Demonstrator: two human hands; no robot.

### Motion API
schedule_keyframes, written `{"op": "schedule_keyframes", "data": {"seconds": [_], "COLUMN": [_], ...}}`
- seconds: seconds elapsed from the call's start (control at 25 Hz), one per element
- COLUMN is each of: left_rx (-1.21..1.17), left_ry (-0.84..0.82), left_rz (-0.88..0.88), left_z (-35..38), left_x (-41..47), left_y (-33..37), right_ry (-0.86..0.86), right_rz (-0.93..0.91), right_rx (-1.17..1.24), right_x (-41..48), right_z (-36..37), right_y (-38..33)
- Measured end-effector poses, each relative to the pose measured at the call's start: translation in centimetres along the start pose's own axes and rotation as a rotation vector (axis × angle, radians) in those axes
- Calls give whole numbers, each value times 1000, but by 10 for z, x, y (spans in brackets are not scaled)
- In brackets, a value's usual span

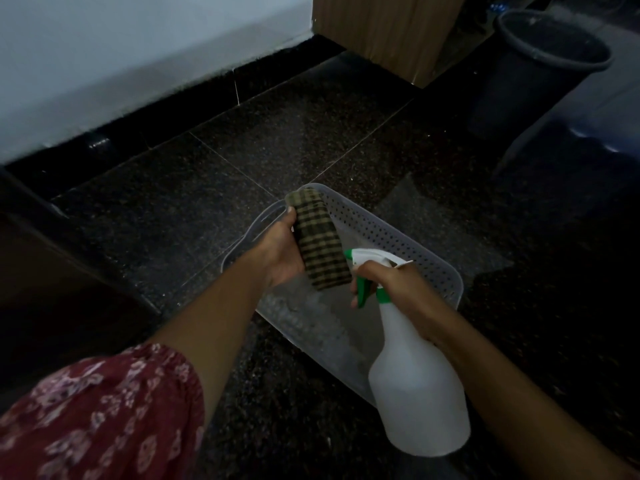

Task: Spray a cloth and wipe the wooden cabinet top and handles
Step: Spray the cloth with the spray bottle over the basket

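My left hand [278, 252] grips a folded checked cloth [320, 242], dark green and tan, held upright over a plastic basket. My right hand [398, 289] holds a white spray bottle [414, 382] by its neck, with fingers on the green trigger. The white and green nozzle [353, 254] points at the cloth from a few centimetres away. A wooden cabinet [384, 29] stands at the top of the view, only its lower corner showing.
A translucent perforated basket [388, 237] sits on the dark speckled floor below both hands. A dark bucket [540, 71] stands at the upper right. A white wall with a black skirting runs along the upper left. A dark furniture edge lies at the far left.
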State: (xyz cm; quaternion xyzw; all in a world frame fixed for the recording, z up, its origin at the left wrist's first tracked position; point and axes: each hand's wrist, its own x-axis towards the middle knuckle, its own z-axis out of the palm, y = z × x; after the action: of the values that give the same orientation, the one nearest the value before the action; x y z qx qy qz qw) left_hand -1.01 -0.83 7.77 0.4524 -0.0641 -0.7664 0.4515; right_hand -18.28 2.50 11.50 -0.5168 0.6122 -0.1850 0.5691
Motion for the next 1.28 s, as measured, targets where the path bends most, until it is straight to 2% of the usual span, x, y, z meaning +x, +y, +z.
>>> {"op": "schedule_keyframes", "data": {"seconds": [0.2, 0.36, 0.72, 0.92, 1.08, 1.28], "left_rx": [-11, 49, 92, 86, 43, 15], "left_ry": [-1, -19, -34, -11, 7, 17], "left_rz": [-10, -49, -83, -62, -26, 5], "left_z": [-1, 0, 3, 6, 9, 10], "left_x": [2, 3, 0, -5, -8, -7], "left_y": [0, -4, -6, -4, -2, -1], "right_ry": [-17, 52, 73, -12, 13, -81], "right_rz": [34, -28, -13, 13, 42, 32], "right_rx": [-13, -67, 19, -33, -89, -78], "right_x": [4, 6, 9, 4, 0, -5], "right_z": [-1, -1, -1, -6, -6, -8], "right_y": [-6, -18, -31, -15, -8, -10]}}
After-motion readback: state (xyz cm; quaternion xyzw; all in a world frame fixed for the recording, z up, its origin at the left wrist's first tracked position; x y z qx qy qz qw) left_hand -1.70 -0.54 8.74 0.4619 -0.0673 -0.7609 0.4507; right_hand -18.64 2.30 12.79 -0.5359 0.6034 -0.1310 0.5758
